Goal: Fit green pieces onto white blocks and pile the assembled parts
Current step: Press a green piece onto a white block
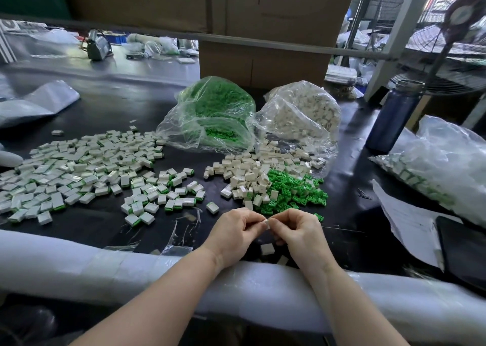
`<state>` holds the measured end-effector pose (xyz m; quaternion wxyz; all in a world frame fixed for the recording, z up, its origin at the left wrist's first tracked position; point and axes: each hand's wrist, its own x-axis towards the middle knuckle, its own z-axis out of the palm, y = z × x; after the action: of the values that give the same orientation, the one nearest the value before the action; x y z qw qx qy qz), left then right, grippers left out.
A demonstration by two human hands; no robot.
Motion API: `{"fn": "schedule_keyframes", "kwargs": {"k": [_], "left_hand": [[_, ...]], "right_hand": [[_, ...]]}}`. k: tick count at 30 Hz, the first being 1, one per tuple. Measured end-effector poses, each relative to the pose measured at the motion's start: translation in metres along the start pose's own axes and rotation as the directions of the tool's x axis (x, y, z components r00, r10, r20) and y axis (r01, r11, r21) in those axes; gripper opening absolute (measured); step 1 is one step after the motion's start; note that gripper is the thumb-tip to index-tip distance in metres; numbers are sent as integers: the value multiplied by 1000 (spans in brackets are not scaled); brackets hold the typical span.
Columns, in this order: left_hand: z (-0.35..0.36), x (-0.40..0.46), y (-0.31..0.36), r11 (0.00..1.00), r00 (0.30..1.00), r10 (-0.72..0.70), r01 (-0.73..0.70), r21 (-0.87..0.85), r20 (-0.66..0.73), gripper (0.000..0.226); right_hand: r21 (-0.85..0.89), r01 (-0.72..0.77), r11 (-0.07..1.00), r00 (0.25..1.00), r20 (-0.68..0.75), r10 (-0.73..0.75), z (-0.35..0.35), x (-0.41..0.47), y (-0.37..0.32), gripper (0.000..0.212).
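White block (266,224) mostly hidden btwn curled fingers (252,218); any green piece there not discernible.

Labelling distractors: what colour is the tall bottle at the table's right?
Dark blue bottle with a grey lid, clearest in the head view.

Daylight enters from the upper right of the frame, where the window area is blown out to white. The scene is moderately bright, dimmer toward the upper left. The dark tabletop (110,114) carries soft grey reflections, and the clear plastic bags (302,114) at centre show small glare patches. Shadows are soft. Wide-angle distortion bends lines at the edges; the standing fan (462,30) at upper right looks smeared.
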<state>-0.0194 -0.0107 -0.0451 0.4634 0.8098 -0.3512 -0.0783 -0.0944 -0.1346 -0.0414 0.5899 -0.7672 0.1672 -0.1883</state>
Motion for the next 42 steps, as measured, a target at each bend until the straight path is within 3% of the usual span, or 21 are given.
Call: {"fn": "schedule_keyframes", "kwargs": {"k": [6, 15, 20, 24, 29, 34, 38, 42], "left_hand": [[0, -1, 3, 983, 994, -106, 107, -150, 14, 13], [-4, 0, 7, 972, 997, -72, 70, -224, -1, 10], [-5, -1, 8, 969, 998, -34, 47, -241, 61, 9], [-5, -1, 8, 963, 993, -25, 55, -263, 117, 16], [-4, -2, 8, 968, 988, -9, 47, -247, 155, 17], [-4, -2, 9, 967, 982, 5, 44, -252, 190, 16], [-3, -2, 9, 977, 978, 26, 20, -214, 208, 17], [-2, -1, 9, 983, 977, 30, 8, -181, 211, 15]], "right_hand": [[114, 13, 993, 1000, 16, -14, -2, -2, -2, 16], [167, -8, 986, 998, 62, -3, -3, -1, 1, 10], [121, -39, 992, 976, 218, 12, 0, -1, -3, 19], [198, -72, 978, 965, 261, 19, -2, -2, -3, 20], [263, -108, 959, 966, 256, 38, -5, -1, -1, 14], [291, -134, 947, 965, 254, 58, -8, -2, 0, 23], [290, -141, 946, 971, 227, 75, -9, -2, 0, 6], [287, -142, 947, 975, 204, 85, -8, -3, -2, 9]]}}
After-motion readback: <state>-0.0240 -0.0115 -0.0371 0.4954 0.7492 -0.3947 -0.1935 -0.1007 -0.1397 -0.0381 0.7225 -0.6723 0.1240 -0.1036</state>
